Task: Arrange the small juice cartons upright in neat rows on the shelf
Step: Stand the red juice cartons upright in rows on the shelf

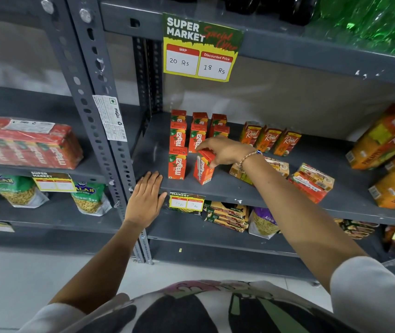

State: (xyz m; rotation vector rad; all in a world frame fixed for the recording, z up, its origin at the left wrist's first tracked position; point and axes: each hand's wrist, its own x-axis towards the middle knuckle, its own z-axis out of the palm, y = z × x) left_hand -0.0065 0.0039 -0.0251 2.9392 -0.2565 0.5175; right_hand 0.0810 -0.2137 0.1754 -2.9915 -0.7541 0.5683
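Note:
Several small red Maaza juice cartons (pixel 177 137) stand upright in rows on the grey shelf (pixel 148 150). My right hand (pixel 222 151) grips the top of one red carton (pixel 203 168), which is tilted at the front of the second row beside an upright front carton (pixel 177 163). Three small orange Real cartons (pixel 269 139) stand upright to the right. A few more small cartons (pixel 311 182) lie flat on the shelf, some partly hidden under my right forearm. My left hand (pixel 146 199) rests flat, fingers apart, on the shelf's front edge.
Large orange pineapple juice cartons (pixel 383 140) lie at the shelf's right end. A price sign (pixel 201 48) hangs from the shelf above. A wrapped pack of Maaza cartons (pixel 23 143) lies on the left shelf unit. Snack bags (pixel 90 198) fill the lower shelves.

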